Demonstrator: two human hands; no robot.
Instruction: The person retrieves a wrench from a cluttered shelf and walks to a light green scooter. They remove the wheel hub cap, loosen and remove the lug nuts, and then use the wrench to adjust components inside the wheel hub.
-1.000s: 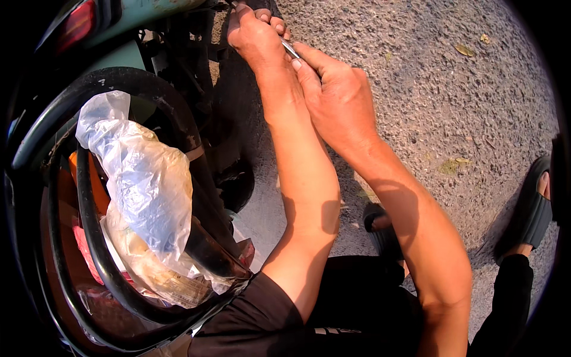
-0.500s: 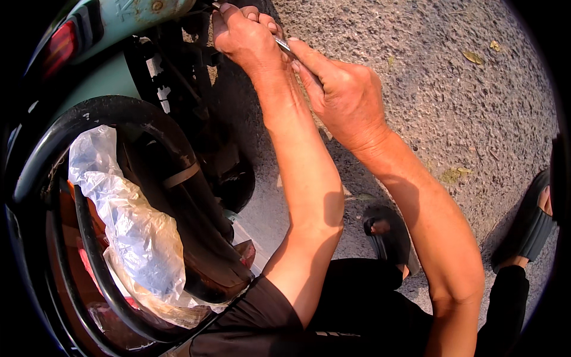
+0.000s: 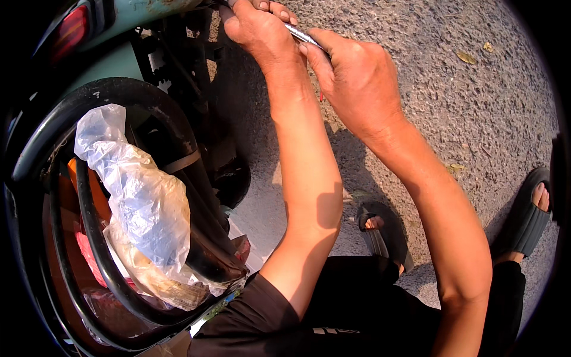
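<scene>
At the top of the view, my left hand (image 3: 262, 33) is closed around a slim silver metal rod-like tool (image 3: 304, 37), beside the rear of a pale green scooter (image 3: 107, 68). Thumb and forefinger of my right hand (image 3: 363, 83) pinch the tool's lower right part; its other fingers curl under, out of sight. The exact kind of tool does not show. A small red bit (image 3: 322, 96) peeks out below the right fingers. The tool's far end lies near the scooter's edge, cut off by the frame's top.
Left of my arms, a black tubular rack (image 3: 98, 89) holds a crumpled clear plastic bag (image 3: 146, 214) and other bags. A red tail light (image 3: 70, 33) sits at upper left. Rough pavement (image 3: 476, 101) with dry leaves spreads to the right. My feet wear black sandals (image 3: 526, 223).
Both hands have shifted slightly right and up in the picture, and more of the silver tool shows between them. The scooter and rack sit a little higher in view. The grip stays closed.
</scene>
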